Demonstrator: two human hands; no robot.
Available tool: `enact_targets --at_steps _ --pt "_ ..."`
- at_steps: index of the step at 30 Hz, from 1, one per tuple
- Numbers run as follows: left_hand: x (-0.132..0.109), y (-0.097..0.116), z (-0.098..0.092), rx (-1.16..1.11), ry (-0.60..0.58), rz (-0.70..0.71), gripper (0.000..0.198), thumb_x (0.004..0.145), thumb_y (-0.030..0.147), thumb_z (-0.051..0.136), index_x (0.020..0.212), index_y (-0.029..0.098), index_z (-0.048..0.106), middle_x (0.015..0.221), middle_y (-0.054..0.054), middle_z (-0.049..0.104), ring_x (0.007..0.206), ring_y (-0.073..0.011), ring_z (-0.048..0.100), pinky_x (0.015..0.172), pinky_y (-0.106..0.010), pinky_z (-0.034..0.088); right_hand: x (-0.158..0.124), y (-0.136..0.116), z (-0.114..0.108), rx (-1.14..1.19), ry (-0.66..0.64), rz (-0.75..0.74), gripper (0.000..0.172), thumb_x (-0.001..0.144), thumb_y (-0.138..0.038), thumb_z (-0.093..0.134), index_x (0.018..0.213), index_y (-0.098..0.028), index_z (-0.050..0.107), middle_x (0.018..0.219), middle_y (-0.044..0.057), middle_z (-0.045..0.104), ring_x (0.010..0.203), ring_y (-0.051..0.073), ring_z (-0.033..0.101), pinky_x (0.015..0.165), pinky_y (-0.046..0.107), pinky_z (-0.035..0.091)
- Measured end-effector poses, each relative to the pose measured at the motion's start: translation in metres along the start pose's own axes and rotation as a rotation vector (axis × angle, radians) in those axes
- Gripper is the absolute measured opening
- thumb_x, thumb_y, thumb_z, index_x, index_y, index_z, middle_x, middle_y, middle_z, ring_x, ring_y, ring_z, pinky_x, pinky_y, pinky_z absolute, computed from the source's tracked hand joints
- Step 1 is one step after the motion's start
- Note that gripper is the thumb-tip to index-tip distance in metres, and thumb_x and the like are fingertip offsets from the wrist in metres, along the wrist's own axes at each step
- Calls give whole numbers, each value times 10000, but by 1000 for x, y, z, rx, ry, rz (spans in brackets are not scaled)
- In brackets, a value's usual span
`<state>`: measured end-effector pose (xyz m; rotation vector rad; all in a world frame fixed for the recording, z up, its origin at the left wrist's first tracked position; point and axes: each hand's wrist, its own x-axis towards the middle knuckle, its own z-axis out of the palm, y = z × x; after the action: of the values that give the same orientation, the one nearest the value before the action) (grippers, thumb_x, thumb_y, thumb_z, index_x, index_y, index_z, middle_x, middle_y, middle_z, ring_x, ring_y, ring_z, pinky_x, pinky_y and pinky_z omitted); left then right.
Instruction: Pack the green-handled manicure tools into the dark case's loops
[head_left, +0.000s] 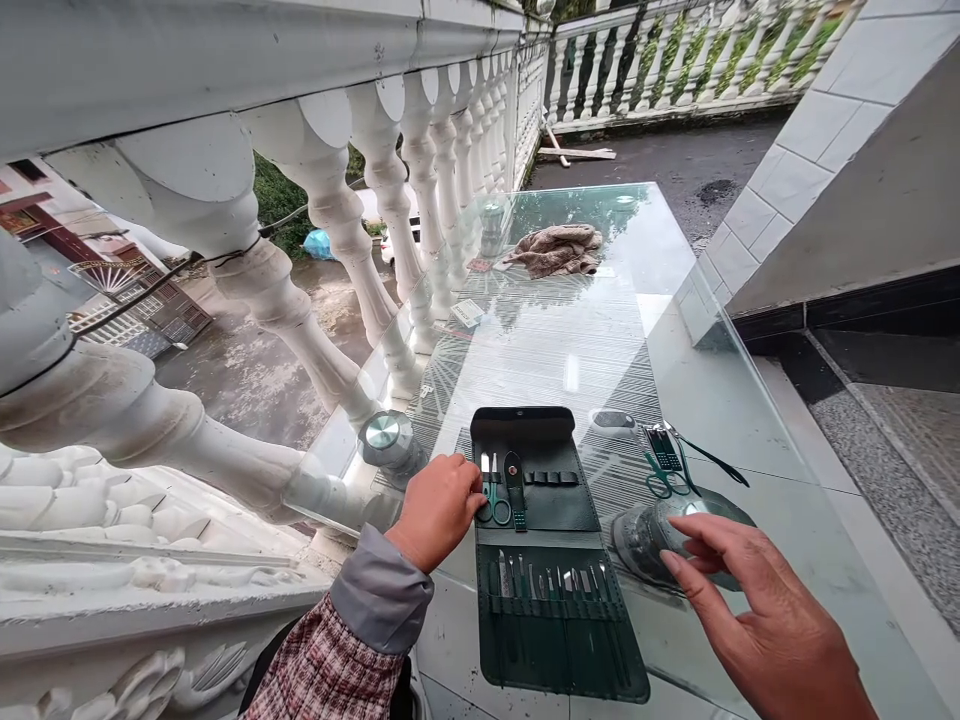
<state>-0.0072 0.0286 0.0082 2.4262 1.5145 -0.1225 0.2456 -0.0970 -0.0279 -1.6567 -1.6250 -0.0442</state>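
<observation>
My left hand rests on the upper flap of an open dark green roll-up grooming kit, with its fingertips next to small green-handled scissors. Whether those fingers grip anything is hidden. Several slim steel tools sit in the kit's lower loops. My right hand hovers open over the glass tabletop, holding nothing. It is nearest a round metal table support beneath the glass. Beyond the kit lie a second pair of green-handled scissors and a small black gridded item.
A crumpled brown cloth, a metal canister and a small card lie at the table's far end. A white stone balustrade runs along the left side. A tiled wall stands to the right.
</observation>
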Motion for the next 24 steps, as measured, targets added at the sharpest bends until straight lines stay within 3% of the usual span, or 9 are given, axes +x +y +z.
enact_targets --at_steps 15,24 --pt "0 3 3 22 13 -13 163 885 235 478 798 189 607 871 -40 624 905 -201 587 721 -286 439 -3 1 11 11 -14 -68 224 879 -333 507 1070 -238 575 1008 58 633 893 198 621 783 344 521" --pt "-3 -1 0 -51 50 37 67 854 253 603 907 213 595 937 -11 613 909 -177 563 764 -277 426 -2 1 10 10 -6 -87 220 880 -308 511 1077 -232 572 1008 59 637 933 202 613 814 349 511"
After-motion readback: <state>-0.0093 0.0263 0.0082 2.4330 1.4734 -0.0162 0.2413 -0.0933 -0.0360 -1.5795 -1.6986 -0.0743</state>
